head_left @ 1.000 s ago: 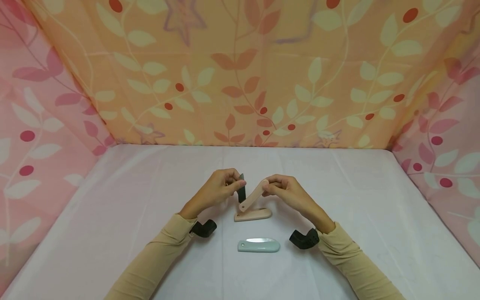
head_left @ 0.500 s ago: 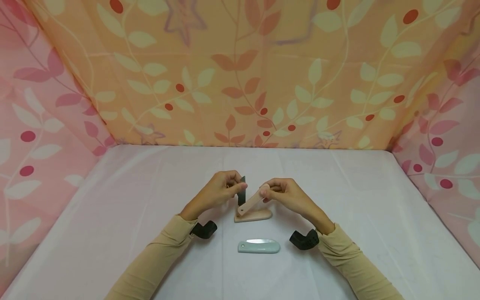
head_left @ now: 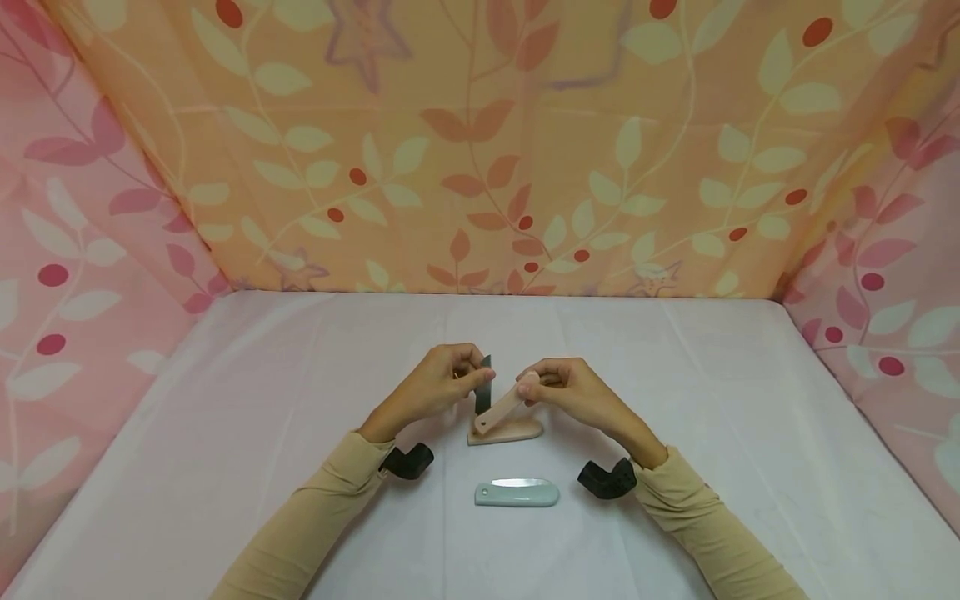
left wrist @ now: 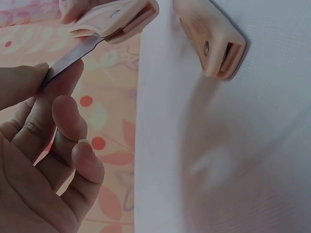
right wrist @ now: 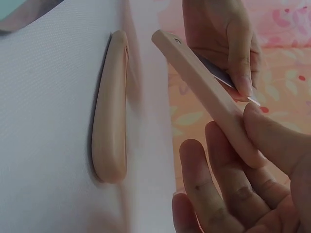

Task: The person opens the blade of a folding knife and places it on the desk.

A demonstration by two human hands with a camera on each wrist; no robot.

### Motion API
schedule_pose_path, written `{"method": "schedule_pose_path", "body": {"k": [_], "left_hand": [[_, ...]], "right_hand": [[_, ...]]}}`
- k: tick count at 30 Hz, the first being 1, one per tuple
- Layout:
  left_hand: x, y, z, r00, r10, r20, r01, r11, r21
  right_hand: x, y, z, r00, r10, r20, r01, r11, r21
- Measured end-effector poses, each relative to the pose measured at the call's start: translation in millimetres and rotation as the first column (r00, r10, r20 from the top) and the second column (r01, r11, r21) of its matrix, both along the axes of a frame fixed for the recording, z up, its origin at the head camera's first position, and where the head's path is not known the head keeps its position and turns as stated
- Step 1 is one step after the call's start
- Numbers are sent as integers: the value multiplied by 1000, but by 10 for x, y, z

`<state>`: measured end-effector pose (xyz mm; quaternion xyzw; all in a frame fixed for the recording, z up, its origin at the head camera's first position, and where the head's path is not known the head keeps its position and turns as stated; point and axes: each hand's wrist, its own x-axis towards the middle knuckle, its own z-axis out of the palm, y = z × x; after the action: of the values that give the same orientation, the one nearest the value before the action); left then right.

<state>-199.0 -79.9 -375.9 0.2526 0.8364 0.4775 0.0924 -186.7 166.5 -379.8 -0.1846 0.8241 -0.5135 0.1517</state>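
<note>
Held between both hands is a folding knife with a pale pink-beige handle (head_left: 504, 407), its blade (left wrist: 73, 59) swung partway out. My left hand (head_left: 444, 377) pinches the blade between thumb and forefinger. At the handle's rounded end, my right hand (head_left: 576, 385) pinches with thumb and fingers, the handle sloping down to the pivot. Below it on the cloth lies a second pink-beige folding knife (right wrist: 110, 116), folded, its slot and pivot pin showing in the left wrist view. Nearer the body lies a folded pale green folding knife (head_left: 517, 494), a strip of blade visible along its upper side.
A white cloth (head_left: 315, 350) covers the table. Patterned fabric walls stand around it: an orange one (head_left: 405, 242) at the back and pink ones at both sides. A black camera mount (head_left: 408, 460) sits at each wrist.
Both hands have lowered slightly with the held knife, bringing its pivot end down over the beige knife on the table. The two lying knives have stayed put.
</note>
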Motion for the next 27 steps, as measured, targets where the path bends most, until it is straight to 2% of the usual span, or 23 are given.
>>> {"method": "schedule_pose_path", "body": {"k": [11,16,19,27], "left_hand": [[-4,-1,-15,1000,4,1,-4,1000,12],[-12,-1,-22,1000,18,-19,-18,1000,11],[-23,-12,-14,999,32,-33,-31,999,20],[-64,-29,-37,999,43,-17,-42,998,56]], "right_hand": [[-27,1,-12,998,-21,-56,21,1000,2],[-33,12,-13,997,-56,-62,55,998,-14],[-38,28,-10,995,-78,-57,76,997,-33],[-56,76,3,996,-93,4,93,986,-140]]}}
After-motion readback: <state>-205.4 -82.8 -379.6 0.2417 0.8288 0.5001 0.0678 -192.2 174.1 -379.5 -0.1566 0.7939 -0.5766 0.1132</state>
